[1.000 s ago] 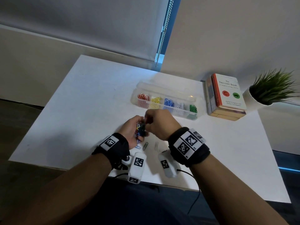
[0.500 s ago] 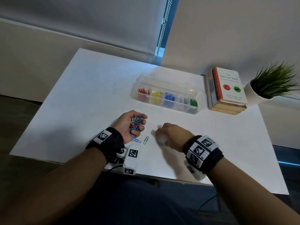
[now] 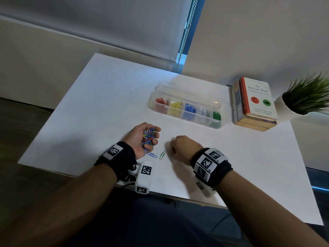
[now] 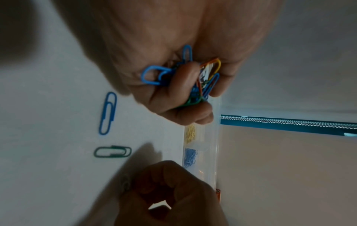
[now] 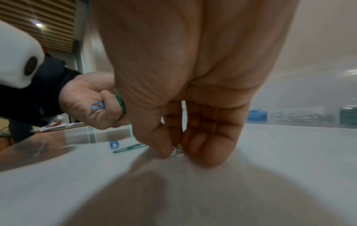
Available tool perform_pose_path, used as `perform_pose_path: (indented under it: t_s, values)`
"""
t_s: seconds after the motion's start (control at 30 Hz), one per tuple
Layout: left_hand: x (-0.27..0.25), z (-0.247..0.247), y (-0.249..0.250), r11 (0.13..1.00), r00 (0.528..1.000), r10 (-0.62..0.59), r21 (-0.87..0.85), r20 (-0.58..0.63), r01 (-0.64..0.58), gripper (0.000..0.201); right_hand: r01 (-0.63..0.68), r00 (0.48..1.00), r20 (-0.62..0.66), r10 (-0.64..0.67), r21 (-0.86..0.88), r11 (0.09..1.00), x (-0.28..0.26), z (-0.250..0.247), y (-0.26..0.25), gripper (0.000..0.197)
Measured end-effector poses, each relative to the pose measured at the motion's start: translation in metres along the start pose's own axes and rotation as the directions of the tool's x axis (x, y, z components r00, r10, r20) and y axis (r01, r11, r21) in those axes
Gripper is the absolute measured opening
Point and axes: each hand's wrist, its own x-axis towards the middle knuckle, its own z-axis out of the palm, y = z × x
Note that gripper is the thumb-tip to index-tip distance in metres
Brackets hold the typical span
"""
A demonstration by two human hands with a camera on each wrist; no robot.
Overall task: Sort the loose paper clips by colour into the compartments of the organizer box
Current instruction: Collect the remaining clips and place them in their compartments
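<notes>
Two loose clips (image 3: 152, 155) flat, long axes crossing.

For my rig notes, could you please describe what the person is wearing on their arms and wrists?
Both forearms are bare, with no sleeves. Each wrist carries a black strap: the left wrist band and the right wrist band bear white square-code tags. A white camera block, also tagged, hangs at the left wrist, with a thin black cable.

A clear organizer box (image 3: 187, 104) sits open on the table with red, yellow, blue, white and green paper clips, one colour in each part. A bunch of mixed clips (image 3: 148, 137) is held in the left hand (image 3: 140, 139). A blue clip (image 3: 152, 155) and a green clip (image 3: 162, 155) lie flat nearby, and a white clip (image 5: 174, 151) lies under the right hand's fingertips (image 5: 166, 154).
</notes>
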Motion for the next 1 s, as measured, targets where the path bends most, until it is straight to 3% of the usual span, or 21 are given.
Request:
perform_pose_path:
  t_s: [0.2,0.43,0.57,0.67,0.87,1.0]
  values:
    - [0.000,0.002,0.000,1.000,1.000,0.010,0.005,-0.014,-0.010,0.027,-0.105,0.994,-0.040,0.103,-0.055,0.993,0.003,0.007,-0.012,0.021]
    - [0.001,0.003,0.002,1.000,1.000,0.018,0.013,-0.016,-0.018,0.030,-0.166,0.981,-0.075,0.177,0.133,0.977,0.003,0.000,-0.008,0.006]
    - [0.000,0.003,0.001,0.998,0.999,0.025,0.060,-0.025,-0.023,0.029,-0.063,0.966,-0.209,0.149,0.371,0.927,0.001,-0.028,-0.019,0.013]
    - [-0.003,0.006,0.000,0.996,0.999,0.028,0.083,-0.020,-0.026,0.024,0.052,0.963,-0.260,0.069,0.431,0.901,0.006,-0.044,-0.038,0.013]
    - [-0.010,-0.004,0.004,0.998,1.000,-0.009,0.069,0.029,0.006,0.022,0.094,0.951,-0.306,0.035,0.397,0.913,0.009,-0.044,-0.031,0.005]
    - [-0.010,-0.017,0.010,0.999,1.000,0.022,0.023,-0.015,-0.022,0.023,-0.008,0.992,-0.123,0.032,0.195,0.981,0.012,-0.015,-0.021,0.019]
